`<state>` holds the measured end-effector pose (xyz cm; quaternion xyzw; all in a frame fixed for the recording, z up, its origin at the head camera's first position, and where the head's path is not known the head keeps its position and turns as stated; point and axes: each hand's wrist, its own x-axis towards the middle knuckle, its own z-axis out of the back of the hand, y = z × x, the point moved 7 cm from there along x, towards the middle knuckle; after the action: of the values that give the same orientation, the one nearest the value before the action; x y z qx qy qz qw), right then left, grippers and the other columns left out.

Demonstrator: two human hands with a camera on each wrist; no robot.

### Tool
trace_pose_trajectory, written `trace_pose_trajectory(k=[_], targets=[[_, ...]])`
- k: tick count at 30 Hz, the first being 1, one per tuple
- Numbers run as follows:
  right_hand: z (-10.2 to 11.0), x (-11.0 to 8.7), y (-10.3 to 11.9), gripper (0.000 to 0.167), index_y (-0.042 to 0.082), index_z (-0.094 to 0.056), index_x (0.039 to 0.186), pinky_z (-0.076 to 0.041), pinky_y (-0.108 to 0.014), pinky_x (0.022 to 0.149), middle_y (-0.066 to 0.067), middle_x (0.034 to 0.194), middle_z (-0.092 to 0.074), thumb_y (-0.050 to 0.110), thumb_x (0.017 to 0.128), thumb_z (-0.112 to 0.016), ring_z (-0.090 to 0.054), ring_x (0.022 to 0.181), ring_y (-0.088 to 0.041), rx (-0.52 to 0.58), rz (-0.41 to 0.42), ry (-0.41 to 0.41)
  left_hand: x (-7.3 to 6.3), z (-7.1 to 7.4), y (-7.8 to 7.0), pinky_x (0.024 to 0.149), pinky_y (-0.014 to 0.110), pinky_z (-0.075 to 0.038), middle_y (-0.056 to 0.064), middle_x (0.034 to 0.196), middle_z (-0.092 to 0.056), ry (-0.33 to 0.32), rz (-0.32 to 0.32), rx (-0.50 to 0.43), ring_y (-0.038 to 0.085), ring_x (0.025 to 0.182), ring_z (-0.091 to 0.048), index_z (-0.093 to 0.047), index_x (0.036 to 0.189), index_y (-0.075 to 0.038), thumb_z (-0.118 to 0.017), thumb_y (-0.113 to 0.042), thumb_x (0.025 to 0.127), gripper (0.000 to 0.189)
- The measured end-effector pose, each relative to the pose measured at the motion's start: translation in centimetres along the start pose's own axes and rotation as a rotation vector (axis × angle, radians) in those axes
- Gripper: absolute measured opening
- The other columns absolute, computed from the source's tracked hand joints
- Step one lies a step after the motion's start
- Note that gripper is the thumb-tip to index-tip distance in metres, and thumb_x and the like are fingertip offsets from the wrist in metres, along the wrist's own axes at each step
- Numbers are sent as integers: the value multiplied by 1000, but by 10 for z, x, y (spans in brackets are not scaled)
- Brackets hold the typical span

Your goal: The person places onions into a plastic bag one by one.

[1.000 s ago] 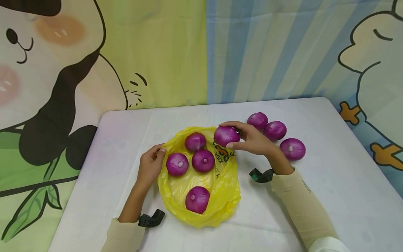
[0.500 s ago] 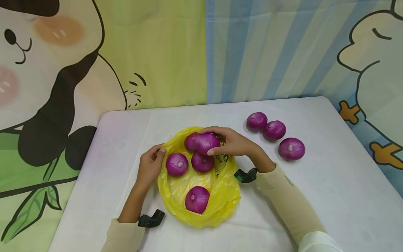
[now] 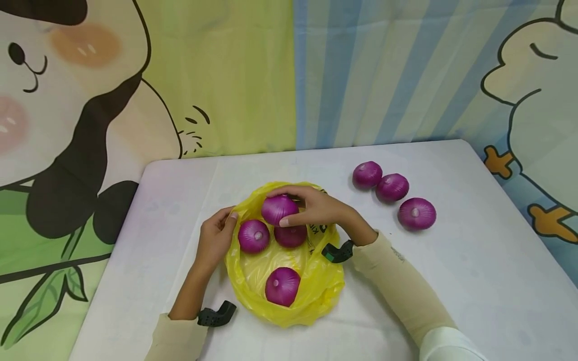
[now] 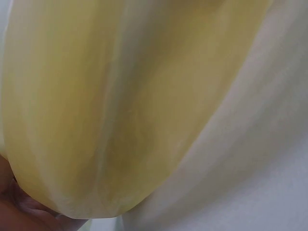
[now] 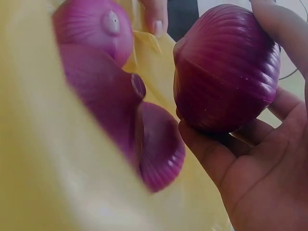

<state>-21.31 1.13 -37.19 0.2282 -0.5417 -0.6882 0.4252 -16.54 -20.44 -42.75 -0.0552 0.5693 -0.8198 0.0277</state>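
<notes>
My right hand grips a purple onion over the mouth of a yellow plastic bag. The right wrist view shows that same onion between thumb and fingers, apart from the ones below. At the bag's left rim, my left hand pinches the plastic; the left wrist view is mostly filled by the bag. Inside the bag lie several more onions: one at left, a partly covered onion near the middle, and one at front. Another is hidden behind the held onion.
Three loose onions lie right of the bag on the white table: a far onion, a middle onion and a near onion. A cartoon-printed curtain hangs behind the table.
My right hand has carried its onion leftward, from the bag's right rim to above the onions at the back of the bag. The left hand keeps its place on the rim.
</notes>
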Motion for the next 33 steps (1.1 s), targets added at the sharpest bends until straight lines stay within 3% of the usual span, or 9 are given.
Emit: trace_pose_trajectory(k=[8,16,21,30,33], targets=[[-9,11,-5,56,15,-54,137,-51,-33,89,4,134,-52,22,86,-76,-55,114,-13,-95,11,9,0,0,-2,74,19,-51,10,108,-70,1,1,3,18,93,-64,-67,120,-5,-54,-33,101,37],[-16,18,-6,59,15,-52,138,-50,-33,91,3,134,-52,23,85,-77,-55,114,-14,-120,13,21,-1,0,-1,75,20,-52,9,108,-70,1,0,0,18,95,-65,-67,120,-5,-55,-35,100,38],[-20,21,-8,62,17,-52,139,-50,-31,91,4,134,-50,27,84,-78,-53,114,-12,-162,-14,20,0,0,-1,74,18,-51,11,110,-69,9,18,0,19,96,-64,-66,122,-4,-54,-29,101,34],[-24,25,-7,65,14,-51,140,-46,-30,95,2,134,-50,29,84,-79,-50,117,-12,-212,-13,42,-10,1,-36,70,18,-51,19,107,-69,15,0,21,26,91,-65,-64,120,5,-51,-12,102,28],[-25,25,-6,63,13,-51,139,-45,-30,97,1,134,-50,28,84,-78,-49,118,-12,-212,3,42,-12,2,-40,70,19,-52,19,106,-69,14,4,17,26,90,-65,-64,120,5,-51,-12,102,28]])
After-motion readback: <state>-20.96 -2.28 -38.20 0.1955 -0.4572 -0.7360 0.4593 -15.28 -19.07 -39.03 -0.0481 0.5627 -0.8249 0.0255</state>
